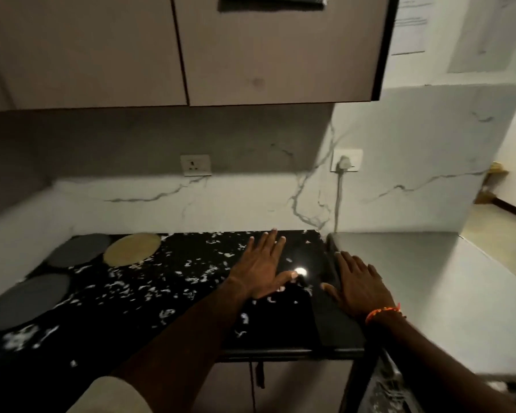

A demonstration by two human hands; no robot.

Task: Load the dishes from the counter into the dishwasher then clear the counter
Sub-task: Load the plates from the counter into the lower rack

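Both hands lie flat with straight fingers on the black speckled counter point(167, 296). My left hand point(262, 269) rests palm down near the counter's right half. My right hand point(358, 287), with an orange thread band at the wrist, rests at the counter's right edge, its fingers reaching onto the grey top point(447, 281) of the unit beside it. Three round flat discs lie at the counter's left: a tan one point(131, 248) at the back, a dark grey one point(79, 250) to its left, and a larger grey one point(27, 302) nearer me. Neither hand holds anything.
Wall cabinets point(191, 49) hang low over the counter. On the marble backsplash are a socket point(195, 165) and a second socket with a plug point(346, 160) whose cord drops behind the grey unit. A cabinet door point(280, 386) shows below the counter's front edge.
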